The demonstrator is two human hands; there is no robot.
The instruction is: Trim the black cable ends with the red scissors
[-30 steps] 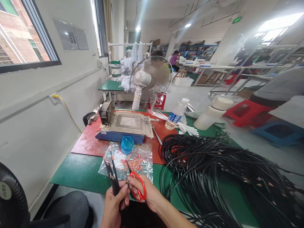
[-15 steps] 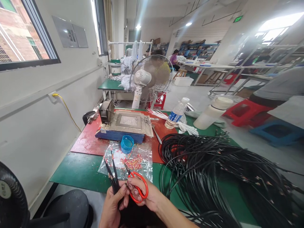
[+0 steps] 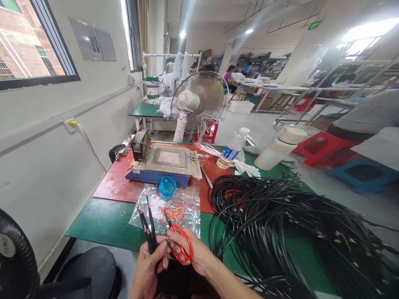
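Several black cables (image 3: 151, 227) stand up out of my left hand (image 3: 150, 265), which is closed around them; their stripped ends show small coloured wires. Red-handled scissors (image 3: 183, 246) hang in my right hand (image 3: 193, 251), with the dark blades pointing up and away. My right thumb and fingertips pinch close to the left fingertips, seemingly at a cable end, though the detail there is too small to make out. Beyond the hands lies a clear plastic bag (image 3: 191, 222) scattered with red and yellow bits (image 3: 177, 211).
A blue cup (image 3: 167, 189) sits at the bag's far edge, before a blue-sided hot plate (image 3: 158, 176) with a small fan (image 3: 141, 145). A large heap of black cables (image 3: 264, 211) covers the table's right. Behind it stand a water bottle (image 3: 233, 149) and a white flask (image 3: 279, 149).
Both hands stay almost in place. The scissors have turned very slightly in my right hand, and the view has shifted a little.
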